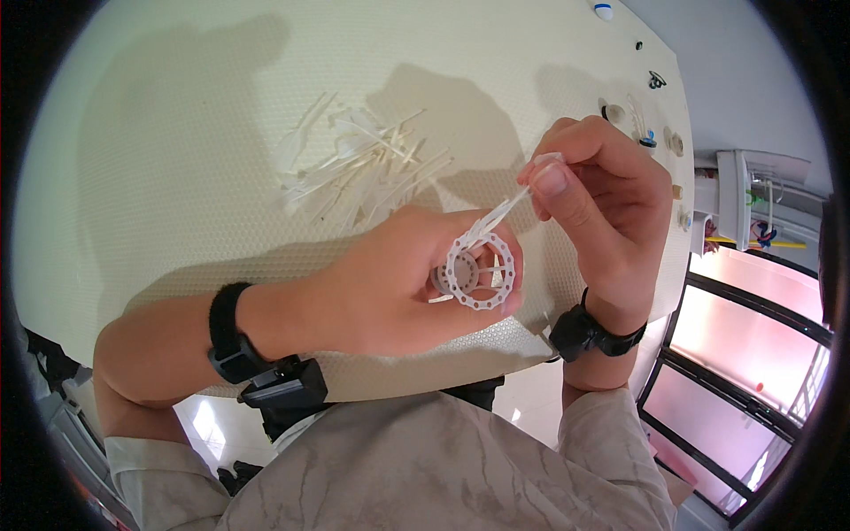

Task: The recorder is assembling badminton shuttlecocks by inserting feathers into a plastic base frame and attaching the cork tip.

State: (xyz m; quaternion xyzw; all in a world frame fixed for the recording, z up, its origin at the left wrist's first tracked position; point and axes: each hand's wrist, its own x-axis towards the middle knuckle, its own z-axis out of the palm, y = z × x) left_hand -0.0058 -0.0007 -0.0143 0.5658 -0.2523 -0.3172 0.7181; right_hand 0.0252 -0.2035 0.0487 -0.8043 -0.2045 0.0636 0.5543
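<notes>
My left hand (398, 279) is wrapped around a white plastic frame with a ring (508, 276) of small holes along its rim. Inside the ring, a smaller perforated disc and thin struts show. Between the thumb and fingertips of my right hand (611, 190) is a slender white feather (505, 209), slanting down to the ring's upper left edge. Whether its lower end sits in a hole, I cannot tell. Beyond my left hand lies a loose pile of white feathers (367, 159) on the cream table.
The textured cream table (177, 106) curves around in front of me. Along its right edge are small round pieces (613, 112), a blue-topped piece (648, 138) and a blue-and-white cap (604, 11). A black-framed window (735, 354) stands beyond, at right.
</notes>
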